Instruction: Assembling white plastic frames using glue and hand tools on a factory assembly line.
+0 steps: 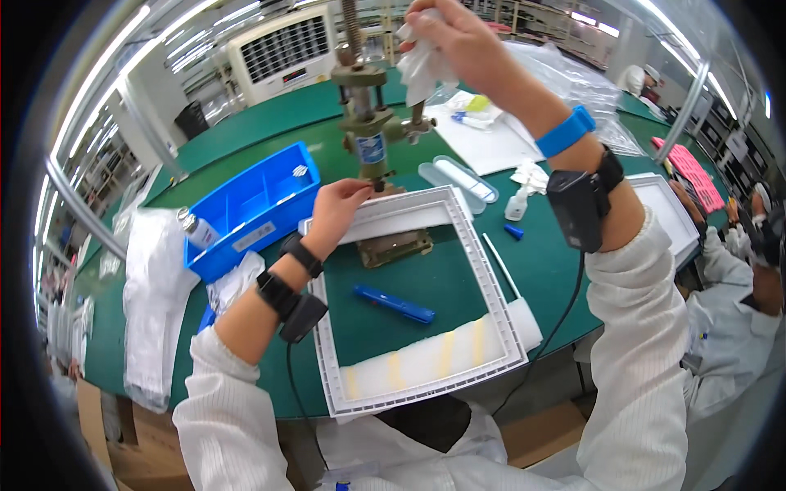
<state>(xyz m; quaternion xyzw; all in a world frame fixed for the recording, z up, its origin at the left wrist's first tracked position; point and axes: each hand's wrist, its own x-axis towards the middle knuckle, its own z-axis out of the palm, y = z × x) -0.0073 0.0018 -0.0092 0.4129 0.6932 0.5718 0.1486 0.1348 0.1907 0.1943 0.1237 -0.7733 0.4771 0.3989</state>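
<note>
A white rectangular plastic frame [512, 331] lies before me, its far edge under a green hand press [367, 123]. Close to the press's lower tip is my left hand [337, 214], its fingers pinched together at the frame's far left corner; what they grip is too small to make out. Raised beside the press column, my right hand [454, 41] is closed on a crumpled white cloth [426, 72], which hangs over the press lever and hides most of it. Inside the frame's opening lies a blue pen-like tool [395, 304]. White foam [426, 358] sits under the near edge.
A blue divided bin [254, 209] holds a spray can [199, 229] at the left, beside white plastic bags [155, 303]. To the right are a small bottle [517, 204], a blue cap [514, 232], a white stick [501, 266] and a clear case [463, 182]. Another person [729, 319] works at far right.
</note>
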